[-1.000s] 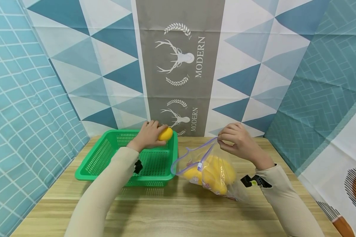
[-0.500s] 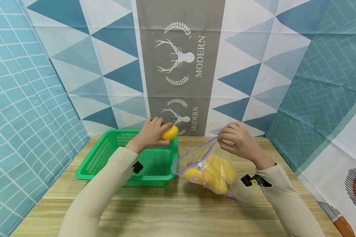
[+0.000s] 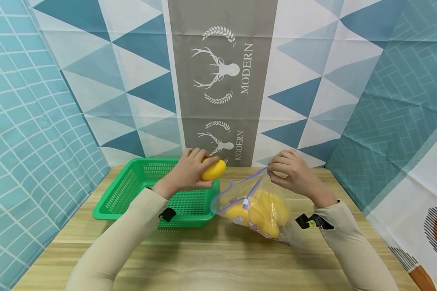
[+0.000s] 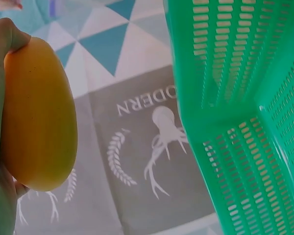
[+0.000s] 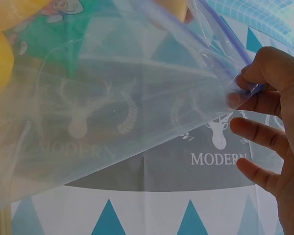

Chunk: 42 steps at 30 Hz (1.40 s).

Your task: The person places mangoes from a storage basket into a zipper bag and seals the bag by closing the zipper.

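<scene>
My left hand (image 3: 185,173) grips a yellow mango (image 3: 213,169) above the right rim of a green basket (image 3: 111,217). In the left wrist view the same mango (image 4: 39,115) is smooth and oval, pressed between thumb and fingers. A clear zip bag (image 3: 287,234) with a purple zip edge stands right of the basket, its mouth gaping toward the left. Several yellow mangoes (image 3: 264,214) lie inside it. Between thumb and forefinger, my right hand (image 3: 293,173) pinches the bag's upper corner; its other fingers are spread apart in the right wrist view.
A wooden table (image 3: 211,266) bears the basket and the bag. Right behind it hangs a patterned backdrop (image 3: 222,101), with a blue tiled sheet (image 3: 32,121) on the left side. The basket's perforated floor (image 3: 189,202) shows beside the left arm.
My left hand has carried the mango rightward, from over the basket to its right rim near the bag's mouth. The right hand and the bag have stayed in place.
</scene>
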Each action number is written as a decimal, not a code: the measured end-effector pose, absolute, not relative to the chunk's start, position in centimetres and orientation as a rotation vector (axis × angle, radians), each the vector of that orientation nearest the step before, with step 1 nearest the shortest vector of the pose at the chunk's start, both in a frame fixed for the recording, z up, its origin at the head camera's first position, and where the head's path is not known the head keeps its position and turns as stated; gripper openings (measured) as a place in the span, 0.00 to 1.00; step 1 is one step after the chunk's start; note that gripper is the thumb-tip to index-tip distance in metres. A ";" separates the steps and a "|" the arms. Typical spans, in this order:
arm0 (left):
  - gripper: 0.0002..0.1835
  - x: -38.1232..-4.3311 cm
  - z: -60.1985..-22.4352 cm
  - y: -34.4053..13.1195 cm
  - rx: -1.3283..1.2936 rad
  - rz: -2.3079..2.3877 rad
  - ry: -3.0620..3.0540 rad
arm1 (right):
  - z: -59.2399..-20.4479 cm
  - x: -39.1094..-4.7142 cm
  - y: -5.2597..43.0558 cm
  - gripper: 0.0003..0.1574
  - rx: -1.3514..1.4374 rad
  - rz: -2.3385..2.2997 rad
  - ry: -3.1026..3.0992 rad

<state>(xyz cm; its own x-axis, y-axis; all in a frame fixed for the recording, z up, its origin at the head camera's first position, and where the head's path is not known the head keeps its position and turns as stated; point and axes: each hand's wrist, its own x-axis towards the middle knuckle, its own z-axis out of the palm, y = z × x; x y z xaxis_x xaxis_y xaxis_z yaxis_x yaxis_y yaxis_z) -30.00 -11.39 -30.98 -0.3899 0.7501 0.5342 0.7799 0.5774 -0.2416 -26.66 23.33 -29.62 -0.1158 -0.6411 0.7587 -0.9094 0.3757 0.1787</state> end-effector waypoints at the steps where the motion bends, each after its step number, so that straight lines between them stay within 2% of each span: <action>1: 0.32 -29.8 -31.0 -11.3 -1.226 -0.061 -2.186 | -29.6 -26.7 23.3 0.23 1.349 0.427 -1.844; 19: 0.31 -27.2 -32.5 -9.3 -1.352 0.052 -2.037 | -29.8 -26.7 23.3 0.23 1.344 0.427 -1.850; 42: 0.33 -26.1 -33.7 -6.9 -1.463 0.158 -1.973 | -29.9 -26.6 23.0 0.22 1.373 0.436 -1.842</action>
